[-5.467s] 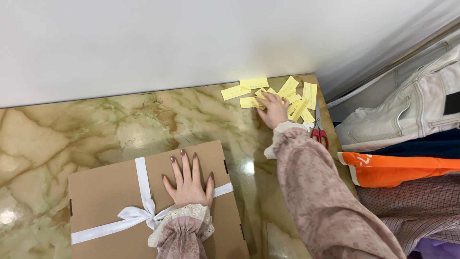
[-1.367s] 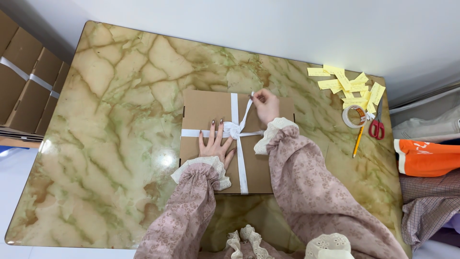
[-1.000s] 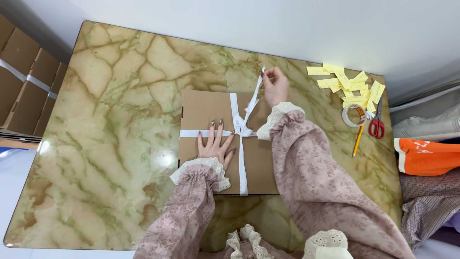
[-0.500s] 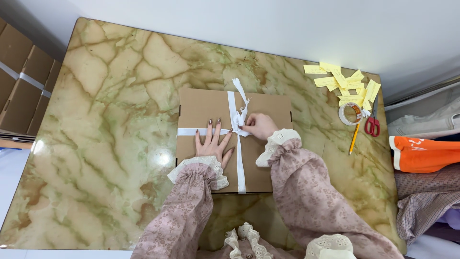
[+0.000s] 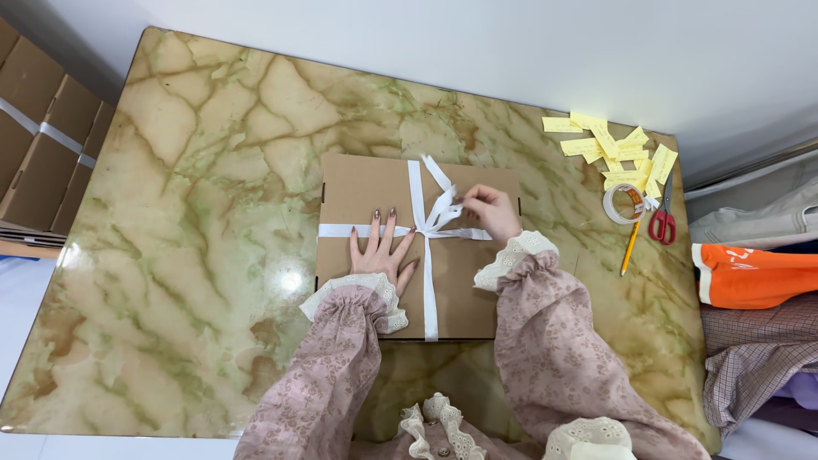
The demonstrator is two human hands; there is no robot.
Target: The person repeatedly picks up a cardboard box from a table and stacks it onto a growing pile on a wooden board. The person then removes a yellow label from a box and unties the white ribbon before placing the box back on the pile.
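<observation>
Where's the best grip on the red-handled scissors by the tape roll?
Grip the scissors at the red handle loops, coming from the near side. They lie flat on the table, handles toward the person and blades pointing away under the yellow paper slips, tape roll at their left.

The right hand (image 5: 490, 211), which reached for the yellow slips (image 5: 613, 152) at the table's far corner earlier, then drew a ribbon (image 5: 426, 223) tail up past the box (image 5: 460, 264) edge, now pinches the ribbon just right of the crossing. The camera view has shifted, showing the whole table (image 5: 196, 170).
</observation>
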